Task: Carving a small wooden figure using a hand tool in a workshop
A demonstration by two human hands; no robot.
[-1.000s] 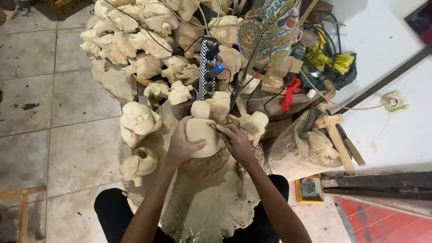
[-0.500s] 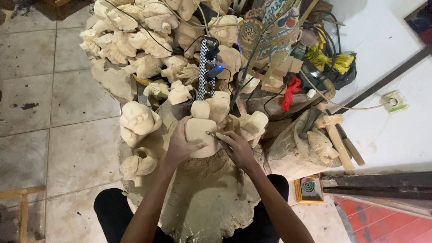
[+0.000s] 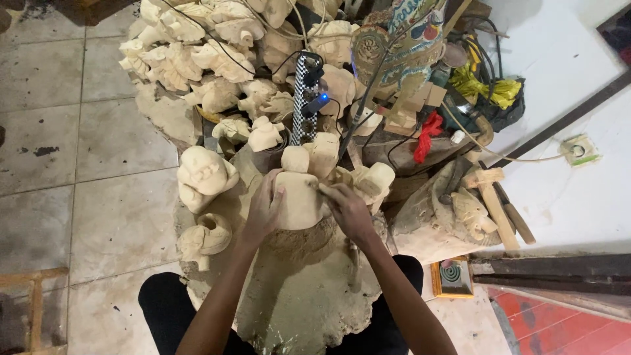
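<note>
The right hand has slid up from the lower side of the wood block to its top right edge, fingers pinched narrow. The left hand wraps the block's left side, steadying it on the stump.

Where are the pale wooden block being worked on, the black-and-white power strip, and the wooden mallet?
pale wooden block (image 3: 299, 200), head view, on its bare front face between the hands.
black-and-white power strip (image 3: 303, 112), head view, on the middle of its body.
wooden mallet (image 3: 493, 204), head view, on its handle.
</note>
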